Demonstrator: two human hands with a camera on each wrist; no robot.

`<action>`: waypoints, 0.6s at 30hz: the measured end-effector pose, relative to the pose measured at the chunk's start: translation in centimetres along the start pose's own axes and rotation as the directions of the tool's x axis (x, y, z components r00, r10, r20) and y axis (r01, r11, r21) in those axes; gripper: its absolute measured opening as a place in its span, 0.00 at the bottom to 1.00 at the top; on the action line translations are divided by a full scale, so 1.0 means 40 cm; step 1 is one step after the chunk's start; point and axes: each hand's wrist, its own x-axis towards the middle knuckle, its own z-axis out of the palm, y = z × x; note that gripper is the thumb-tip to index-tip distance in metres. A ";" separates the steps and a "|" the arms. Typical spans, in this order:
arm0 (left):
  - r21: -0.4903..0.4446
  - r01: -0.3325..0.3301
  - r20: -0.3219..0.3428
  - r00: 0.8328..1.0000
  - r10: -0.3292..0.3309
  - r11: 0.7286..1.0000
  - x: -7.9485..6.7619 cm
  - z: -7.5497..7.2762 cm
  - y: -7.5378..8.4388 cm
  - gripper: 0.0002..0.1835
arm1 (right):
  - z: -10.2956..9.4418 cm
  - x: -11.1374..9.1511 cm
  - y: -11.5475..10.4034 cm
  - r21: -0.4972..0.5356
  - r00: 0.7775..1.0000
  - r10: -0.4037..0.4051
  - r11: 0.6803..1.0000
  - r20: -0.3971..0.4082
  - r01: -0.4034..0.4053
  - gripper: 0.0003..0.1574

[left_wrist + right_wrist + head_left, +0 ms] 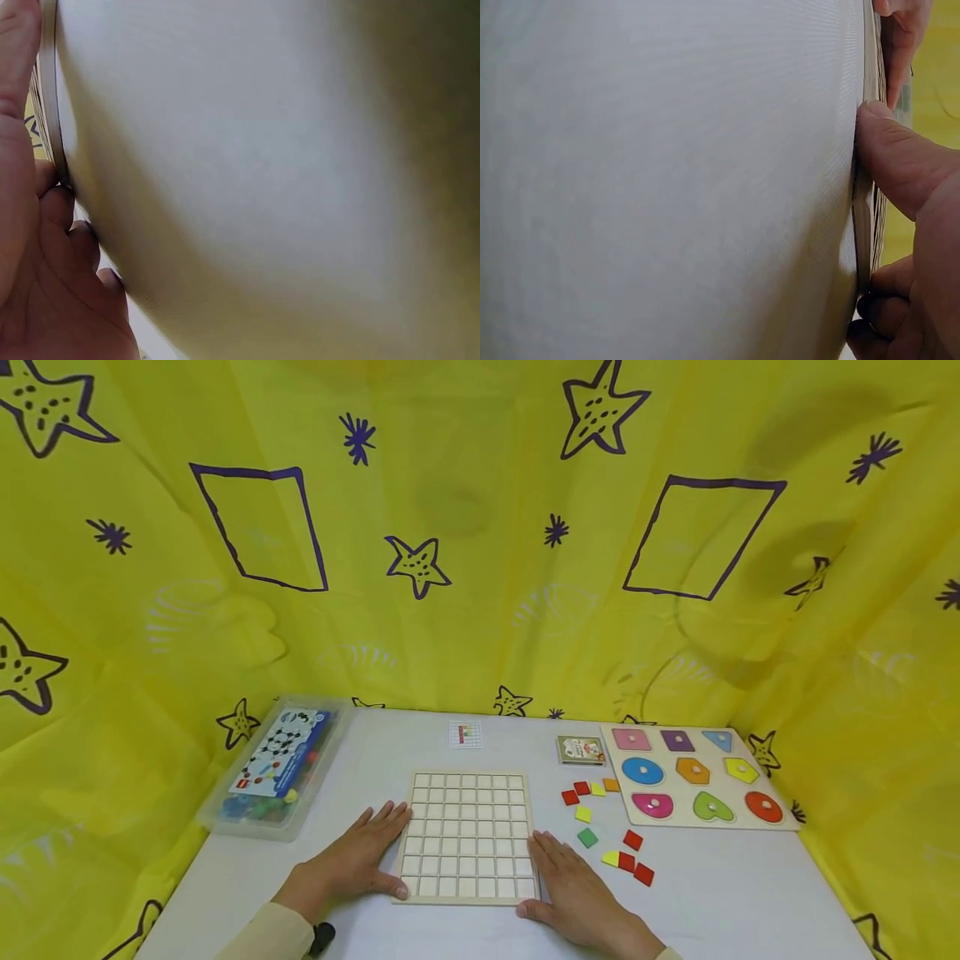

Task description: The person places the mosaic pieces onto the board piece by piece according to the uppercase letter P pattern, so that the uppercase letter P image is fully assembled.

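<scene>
A pale wooden grid board, divided into square cells, lies flat on the white table in the head view. At its left side rests my left hand, fingers extended along the edge and thumb at the near left corner. My right hand touches the opposite side, its fingers fairly straight and its thumb by the near right corner. From the right wrist view, the thumb presses against the board's near edge. The left wrist view shows the left fingertips low at the board's side.
Small red, yellow, green and orange tiles lie scattered right of the board. Beyond them are a shape puzzle with knobs and a small box. A pattern card lies behind the board; a clear plastic case stands left.
</scene>
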 end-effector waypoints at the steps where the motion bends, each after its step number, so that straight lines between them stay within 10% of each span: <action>1: 0.000 0.001 0.000 1.000 -0.001 1.000 0.000 0.001 0.000 0.69 | 0.000 0.000 0.000 0.004 1.000 0.002 1.000 0.003 -0.002 0.66; 18: -0.063 0.041 0.009 0.999 -0.041 0.997 0.005 -0.014 0.023 0.69 | -0.063 0.008 0.035 0.218 0.996 0.049 0.975 -0.070 -0.033 0.51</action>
